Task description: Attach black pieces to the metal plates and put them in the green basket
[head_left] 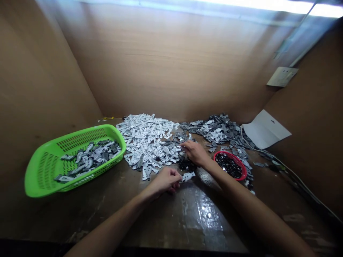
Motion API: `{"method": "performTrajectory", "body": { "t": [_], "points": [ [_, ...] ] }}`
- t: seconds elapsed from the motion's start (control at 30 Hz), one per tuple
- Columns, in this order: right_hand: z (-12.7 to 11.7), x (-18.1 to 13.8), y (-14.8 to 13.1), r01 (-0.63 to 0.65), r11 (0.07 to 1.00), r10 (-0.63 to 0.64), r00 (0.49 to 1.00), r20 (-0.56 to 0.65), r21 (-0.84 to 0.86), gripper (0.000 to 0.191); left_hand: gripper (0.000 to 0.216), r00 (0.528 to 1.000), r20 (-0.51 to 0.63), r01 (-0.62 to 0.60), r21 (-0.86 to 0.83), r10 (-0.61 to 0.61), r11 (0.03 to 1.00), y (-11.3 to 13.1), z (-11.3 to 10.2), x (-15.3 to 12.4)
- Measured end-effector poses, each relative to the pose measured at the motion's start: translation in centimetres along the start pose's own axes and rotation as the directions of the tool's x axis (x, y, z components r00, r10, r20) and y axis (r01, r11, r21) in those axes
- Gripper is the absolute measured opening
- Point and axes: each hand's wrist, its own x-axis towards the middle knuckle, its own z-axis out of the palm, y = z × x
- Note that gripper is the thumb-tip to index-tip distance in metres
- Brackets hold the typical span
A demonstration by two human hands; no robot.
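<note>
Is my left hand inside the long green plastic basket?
No, your left hand holds a flat, pale metallic-looking part to the right of the green basket.

Workshop booth: wood panel (171, 75) behind green basket (34, 173), heap of pale parts (150, 135) just right of it, red parts basket (244, 172) farther right.

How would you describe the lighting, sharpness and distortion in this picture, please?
Head view, top: the overhead light is blown out to white; head view, centre: the piece in the left hand looks slightly soft; head view, lower middle: glare whitens the tabletop; head view, left: the green basket looks stretched, probably by a wide lens; head view, lower corners: dark.
</note>
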Motion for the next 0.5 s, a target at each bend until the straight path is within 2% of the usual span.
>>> {"method": "performTrajectory", "body": {
  "t": [0.1,0.13,0.2,0.27,0.4,0.5],
  "points": [
    [-1.5,-2.9,0.9,-0.1,0.944,0.115,0.993,-0.031,0.314,0.035,0.026,1.0,-0.001,0.002,0.004,-0.002,1.0,0.3,-0.1,-0.1],
    [-1.9,-3.9,1.1,-0.165,0.888,0.177,0.984,0.012,0.428,0.038,0.027,1.0,-0.001,0.006,0.009,-0.006,1.0,0.4,-0.1,-0.2],
    [-2.7,-5.7,1.6,-0.29,0.703,0.28,0.952,0.123,0.65,0.047,0.028,1.0,-0.008,0.011,0.02,-0.01,1.0,0.6,-0.2,-0.2],
    [-3.3,-7.1,1.8,-0.35,0.598,0.33,0.927,0.177,0.721,0.046,0.028,1.0,-0.013,0.009,0.03,-0.009,0.999,0.6,-0.2,-0.2],
    [-4.2,-8.2,1.7,-0.362,0.552,0.343,0.92,0.191,0.751,0.039,0.028,1.0,-0.008,0.002,0.048,-0.002,0.999,0.5,-0.3,0.0],
    [-4.0,-8.3,1.3,-0.364,0.441,0.308,0.92,0.242,0.82,0.044,0.029,1.0,-0.011,0.004,0.063,-0.003,0.998,0.5,-0.3,0.1]
  ]
}}
